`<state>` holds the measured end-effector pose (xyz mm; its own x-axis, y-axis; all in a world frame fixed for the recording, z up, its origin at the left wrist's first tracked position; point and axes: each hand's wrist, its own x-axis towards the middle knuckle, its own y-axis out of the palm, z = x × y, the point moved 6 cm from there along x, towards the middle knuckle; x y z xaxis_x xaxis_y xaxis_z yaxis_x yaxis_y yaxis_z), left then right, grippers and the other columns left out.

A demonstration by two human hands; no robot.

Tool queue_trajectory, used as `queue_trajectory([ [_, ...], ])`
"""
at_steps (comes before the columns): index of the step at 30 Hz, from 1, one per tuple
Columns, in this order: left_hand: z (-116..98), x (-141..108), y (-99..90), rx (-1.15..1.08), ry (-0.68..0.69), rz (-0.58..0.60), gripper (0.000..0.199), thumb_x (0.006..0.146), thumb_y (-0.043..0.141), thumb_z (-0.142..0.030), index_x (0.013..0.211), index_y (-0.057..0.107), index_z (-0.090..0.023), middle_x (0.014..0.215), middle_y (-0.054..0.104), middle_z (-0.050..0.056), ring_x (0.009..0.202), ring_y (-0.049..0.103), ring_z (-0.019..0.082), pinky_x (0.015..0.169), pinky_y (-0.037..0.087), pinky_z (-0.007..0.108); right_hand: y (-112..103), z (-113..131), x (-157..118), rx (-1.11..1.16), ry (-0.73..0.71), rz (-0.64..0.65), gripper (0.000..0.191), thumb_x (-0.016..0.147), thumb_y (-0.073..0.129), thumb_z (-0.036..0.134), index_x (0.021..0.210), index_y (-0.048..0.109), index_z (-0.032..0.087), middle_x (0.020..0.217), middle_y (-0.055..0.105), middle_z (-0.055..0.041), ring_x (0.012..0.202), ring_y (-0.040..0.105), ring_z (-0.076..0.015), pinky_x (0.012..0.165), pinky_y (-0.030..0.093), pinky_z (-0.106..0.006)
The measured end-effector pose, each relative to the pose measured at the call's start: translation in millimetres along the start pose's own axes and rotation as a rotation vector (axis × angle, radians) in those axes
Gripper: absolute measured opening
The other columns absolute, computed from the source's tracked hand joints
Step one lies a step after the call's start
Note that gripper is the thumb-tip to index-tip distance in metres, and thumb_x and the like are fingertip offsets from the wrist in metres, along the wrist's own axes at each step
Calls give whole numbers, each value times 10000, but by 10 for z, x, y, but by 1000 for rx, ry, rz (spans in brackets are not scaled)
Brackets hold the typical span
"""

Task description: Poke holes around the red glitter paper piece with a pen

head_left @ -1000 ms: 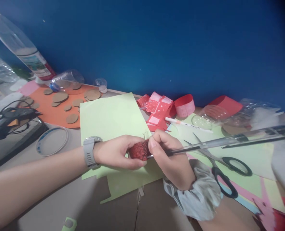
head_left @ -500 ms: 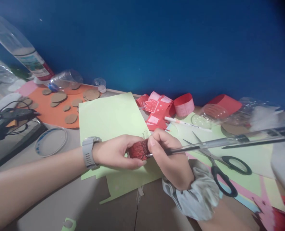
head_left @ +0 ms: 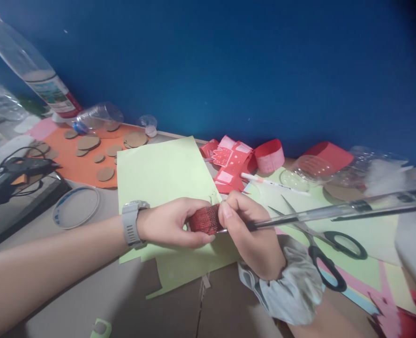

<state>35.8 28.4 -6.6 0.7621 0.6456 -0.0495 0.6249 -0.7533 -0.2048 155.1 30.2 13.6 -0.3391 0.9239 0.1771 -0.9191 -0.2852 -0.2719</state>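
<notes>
My left hand (head_left: 174, 222), with a grey watch (head_left: 131, 223) on the wrist, is closed around a small red-and-black patterned piece (head_left: 203, 220) that looks like a short band or roll. My right hand (head_left: 245, 225) grips a clear ballpoint pen (head_left: 301, 212), its capped end pointing right. The right thumb and index finger pinch close against the right end of the patterned piece, and the pen's tip is beside its lower edge. Whether these fingers hold the piece's edge is hard to see. Beneath both hands lies a light green paper sheet (head_left: 163, 171) with a cut lower edge.
Scissors (head_left: 311, 239) lie open right of my right hand. Behind are red paper pieces (head_left: 234, 162), a red paper ring (head_left: 269, 157) and a white marker (head_left: 274, 183). Cardboard discs (head_left: 88, 142) cover orange paper at left, near a tape roll (head_left: 76, 208) and a tall bottle (head_left: 46, 84).
The pen's rear end has shifted slightly to the right, and its tip sits a little closer under the right fingers. Both hands keep their grip; the whole view has shifted slightly.
</notes>
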Motion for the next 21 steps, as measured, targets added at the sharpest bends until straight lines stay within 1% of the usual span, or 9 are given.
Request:
queue_trajectory([
  [9, -1, 4, 2, 5, 0, 7, 168, 818, 611, -244, 807, 471, -151, 697, 461, -26, 616, 435, 98, 570, 379, 218, 6, -27, -2, 15, 24, -5, 245, 852, 432, 132, 622, 387, 206, 547, 337, 62, 502, 330, -89, 475, 282, -230],
  [15, 4, 8, 0, -3, -21, 6, 169, 808, 618, -242, 806, 475, -151, 699, 466, -27, 615, 440, 97, 570, 381, 217, -3, -14, 11, -22, 21, 14, 249, 845, 431, 134, 612, 379, 205, 544, 349, 60, 505, 341, -90, 481, 291, -230],
  [21, -4, 4, -5, -10, -5, -1, 162, 799, 624, -226, 800, 481, -149, 695, 476, -29, 609, 439, 91, 560, 376, 207, 4, -2, 11, -34, 20, 2, 244, 840, 434, 143, 613, 373, 206, 545, 344, 60, 502, 332, -88, 473, 285, -229],
])
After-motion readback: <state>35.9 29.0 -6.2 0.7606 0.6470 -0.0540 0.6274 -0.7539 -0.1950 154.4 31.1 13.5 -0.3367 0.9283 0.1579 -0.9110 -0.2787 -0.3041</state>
